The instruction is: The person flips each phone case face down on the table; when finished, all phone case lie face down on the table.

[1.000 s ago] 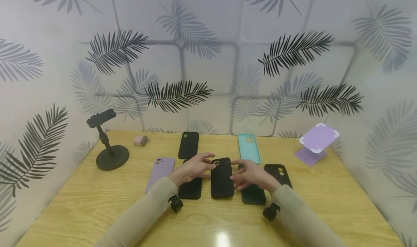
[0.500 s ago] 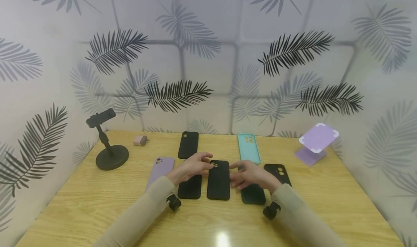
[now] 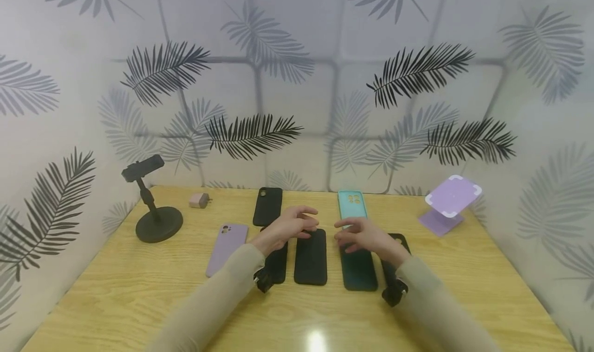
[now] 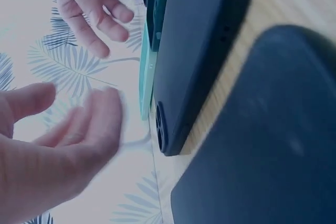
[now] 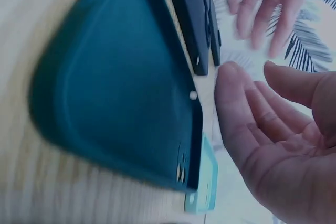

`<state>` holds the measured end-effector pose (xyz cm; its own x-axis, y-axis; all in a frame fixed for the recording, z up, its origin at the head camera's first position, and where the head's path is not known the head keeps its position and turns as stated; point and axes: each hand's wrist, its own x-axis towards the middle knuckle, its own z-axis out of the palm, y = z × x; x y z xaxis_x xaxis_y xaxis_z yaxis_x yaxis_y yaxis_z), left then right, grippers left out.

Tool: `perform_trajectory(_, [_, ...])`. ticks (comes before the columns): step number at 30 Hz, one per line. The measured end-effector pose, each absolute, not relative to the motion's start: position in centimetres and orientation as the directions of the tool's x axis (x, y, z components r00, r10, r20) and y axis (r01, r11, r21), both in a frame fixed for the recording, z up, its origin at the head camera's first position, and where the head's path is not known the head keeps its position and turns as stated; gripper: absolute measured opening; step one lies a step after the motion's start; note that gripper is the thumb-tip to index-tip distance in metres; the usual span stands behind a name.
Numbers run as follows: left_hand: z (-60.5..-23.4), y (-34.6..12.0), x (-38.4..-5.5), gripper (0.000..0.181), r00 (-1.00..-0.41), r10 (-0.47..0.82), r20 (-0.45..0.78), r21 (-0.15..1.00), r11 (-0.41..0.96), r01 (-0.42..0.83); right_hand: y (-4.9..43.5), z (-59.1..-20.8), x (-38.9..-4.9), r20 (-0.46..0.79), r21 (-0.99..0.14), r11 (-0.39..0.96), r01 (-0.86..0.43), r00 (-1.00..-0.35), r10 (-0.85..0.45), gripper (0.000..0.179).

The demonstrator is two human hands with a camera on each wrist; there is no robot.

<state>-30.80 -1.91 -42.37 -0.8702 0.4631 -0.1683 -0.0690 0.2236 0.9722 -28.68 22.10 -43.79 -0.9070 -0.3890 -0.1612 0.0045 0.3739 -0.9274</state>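
Observation:
Both hands hover above a row of phone cases, palms turned toward each other and holding nothing. My left hand point(image 3: 290, 225), fingers loosely bent, overlaps the top of the middle black phone case point(image 3: 311, 262) in the head view. Left of that lies another black phone case point(image 3: 278, 264), partly hidden by the left wrist. My right hand point(image 3: 364, 234) is over the dark green phone case point(image 3: 359, 272), whose hollow inside faces up in the right wrist view. In the left wrist view, fingers of the left hand point(image 4: 79, 150) stand apart from the middle case point(image 4: 194, 40).
Behind lie a black phone case point(image 3: 267, 206) and a turquoise one point(image 3: 351, 203). A purple case point(image 3: 227, 249) is at left, a black one point(image 3: 389, 272) under the right forearm. A black phone stand point(image 3: 158, 220), pink charger point(image 3: 199, 200) and purple stand point(image 3: 452, 197) flank them.
The middle black case, slightly tilted between both hands at first, shifted left and now lies flat beside its neighbour. Both hands have come off it and risen, the right one drifting right.

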Motion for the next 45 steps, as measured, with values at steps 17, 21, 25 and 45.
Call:
perform_trajectory(17, [-43.1,3.4,-33.3,0.032,-0.935,0.334,-0.119,0.99,0.109,-0.087,26.8,-44.0,-30.8,0.01,-0.892,0.443,-0.094,-0.982,-0.188,0.036])
perform_trajectory(21, [-43.3,4.3,-33.8,0.035,-0.926,0.335,-0.176,0.983,0.117,-0.145,27.7,-43.8,-31.2,0.006,-0.876,0.471,-0.101,-0.98,-0.2,0.038])
perform_trajectory(25, [-43.6,5.0,-34.1,0.037,-0.911,0.346,-0.222,0.975,0.107,-0.197,28.4,-43.6,-31.5,-0.022,-0.867,0.492,-0.085,-0.978,-0.207,0.039])
perform_trajectory(45, [-44.5,6.8,-34.3,0.05,-0.89,0.346,-0.297,0.955,0.085,-0.285,29.4,-45.0,-32.7,-0.136,-0.888,0.46,0.001,-0.956,-0.261,0.043])
